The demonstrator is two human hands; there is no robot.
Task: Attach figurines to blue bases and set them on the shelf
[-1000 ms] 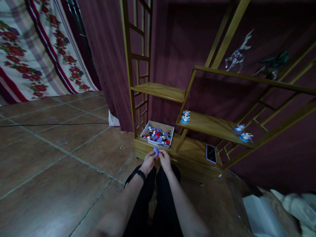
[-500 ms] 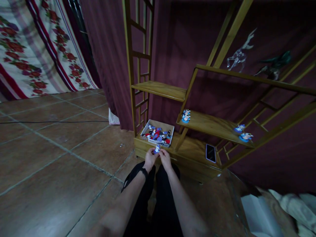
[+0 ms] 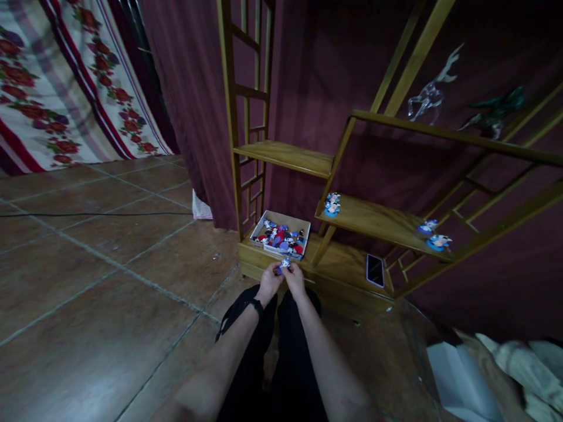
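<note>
A small purple and white toy figurine [image 3: 285, 263] is pinched between my two hands, just in front of the low wooden shelf. My left hand [image 3: 270, 280] grips it from the left side, fingers closed. From the right, the closed fingers of my right hand [image 3: 294, 278] hold the same figurine. Right behind it, an open cardboard box [image 3: 268, 248] is filled with several red, black, white and purple figurines. Blue-based figurines [image 3: 332, 206] stand at the left end of the middle shelf. At that shelf's right end are a purple figurine [image 3: 427, 226] and a blue one [image 3: 438, 242].
A phone [image 3: 375, 271] lies on the lower shelf [image 3: 338, 264] to the right. Higher up stand a clear deer ornament [image 3: 430, 97] and a dark green ornament [image 3: 497, 111]. A wooden upright [image 3: 229, 117] rises left of the box. A white box [image 3: 460, 375] sits on the floor at right.
The figurine has turned and tilted to the right between my fingers. Both hands stay in nearly the same place, and the view has shifted slightly.
</note>
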